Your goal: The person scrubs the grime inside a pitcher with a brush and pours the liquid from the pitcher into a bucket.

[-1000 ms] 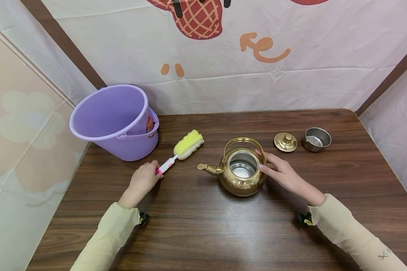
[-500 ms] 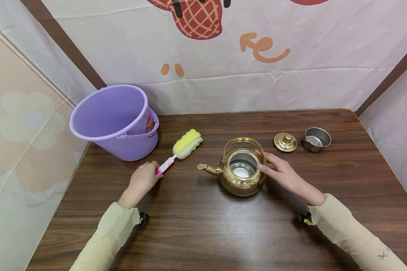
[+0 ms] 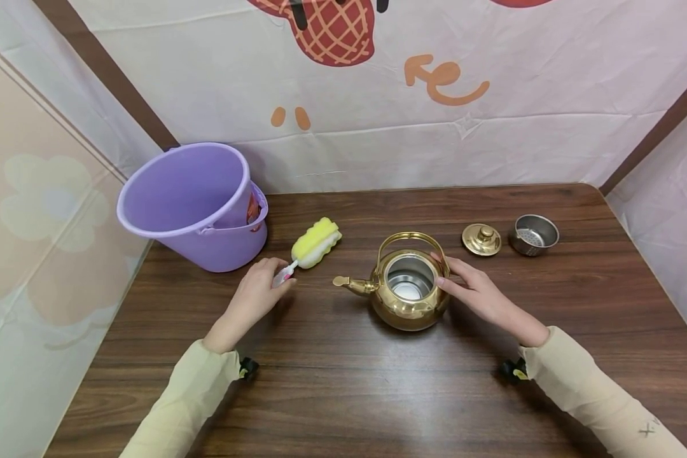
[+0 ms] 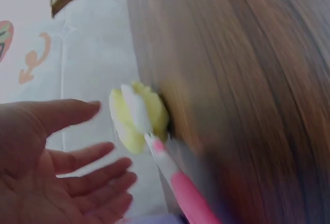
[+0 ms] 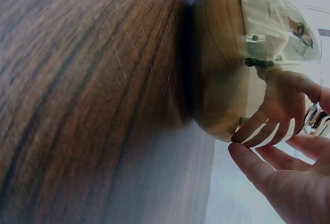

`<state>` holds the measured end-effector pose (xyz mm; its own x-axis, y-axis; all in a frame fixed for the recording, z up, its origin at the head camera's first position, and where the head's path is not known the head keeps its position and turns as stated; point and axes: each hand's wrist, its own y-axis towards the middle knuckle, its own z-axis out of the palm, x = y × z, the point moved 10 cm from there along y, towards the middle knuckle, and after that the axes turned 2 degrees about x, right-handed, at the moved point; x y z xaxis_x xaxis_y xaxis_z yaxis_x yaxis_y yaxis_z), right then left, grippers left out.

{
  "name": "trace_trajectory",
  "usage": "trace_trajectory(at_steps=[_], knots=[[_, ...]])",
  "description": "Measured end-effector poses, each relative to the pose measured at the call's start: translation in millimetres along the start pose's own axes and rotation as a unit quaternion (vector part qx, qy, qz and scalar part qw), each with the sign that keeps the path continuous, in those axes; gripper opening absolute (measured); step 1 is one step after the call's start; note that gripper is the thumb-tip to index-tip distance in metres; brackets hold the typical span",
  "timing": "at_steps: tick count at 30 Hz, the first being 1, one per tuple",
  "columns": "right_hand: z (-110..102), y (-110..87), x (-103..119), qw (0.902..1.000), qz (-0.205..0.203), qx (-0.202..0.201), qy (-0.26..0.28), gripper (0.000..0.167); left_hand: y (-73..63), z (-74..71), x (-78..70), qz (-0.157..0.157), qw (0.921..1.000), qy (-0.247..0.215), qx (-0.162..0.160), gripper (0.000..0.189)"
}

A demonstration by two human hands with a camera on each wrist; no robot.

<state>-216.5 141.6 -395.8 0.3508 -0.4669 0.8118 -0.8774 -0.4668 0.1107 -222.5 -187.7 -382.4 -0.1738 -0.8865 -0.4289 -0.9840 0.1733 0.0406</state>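
In the head view my left hand (image 3: 256, 294) is over the white-and-pink handle of a sponge brush (image 3: 316, 243) with a yellow-and-white head. The left wrist view shows that hand's fingers spread, apart from the brush's handle (image 4: 191, 198). A shiny gold kettle (image 3: 410, 312) stands lidless and upright, its spout pointing left and its hoop handle raised. My right hand (image 3: 478, 294) rests against its right side, thumb at the rim. Seen from the right wrist, fairly straight fingertips touch the kettle's mirror-like body (image 5: 221, 69).
A purple bucket (image 3: 223, 251) with a handle stands at the back left. Behind the kettle, toward the right, lie a gold lid (image 3: 481, 240) and a perforated metal strainer cup (image 3: 534, 236). A printed cloth (image 3: 366, 152) hangs behind the wooden table (image 3: 349, 394).
My left hand has shifted forward and right along the brush handle, its fingers spreading off the handle's end. The brush head barely moved. The right hand and kettle stay put.
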Motion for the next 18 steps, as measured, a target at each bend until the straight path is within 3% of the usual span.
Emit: trace_trajectory(at_steps=[6, 11, 18], knots=[[0, 0.4, 1, 1.0000, 0.006, 0.001, 0.002, 0.044, 3.8, -0.6, -23.8, 0.044, 0.9950, -0.090, -0.005, 0.037], [-1, -0.3, 9, 0.9999, 0.012, 0.001, 0.003, 0.044, 7.5, 4.6, -39.1, 0.054, 0.9855, -0.161, 0.004, 0.035], [-1, -1.3, 12, 1.0000, 0.007, 0.002, 0.002, 0.044, 11.5, 15.9, -61.4, 0.064, 0.9790, -0.192, 0.020, 0.034]])
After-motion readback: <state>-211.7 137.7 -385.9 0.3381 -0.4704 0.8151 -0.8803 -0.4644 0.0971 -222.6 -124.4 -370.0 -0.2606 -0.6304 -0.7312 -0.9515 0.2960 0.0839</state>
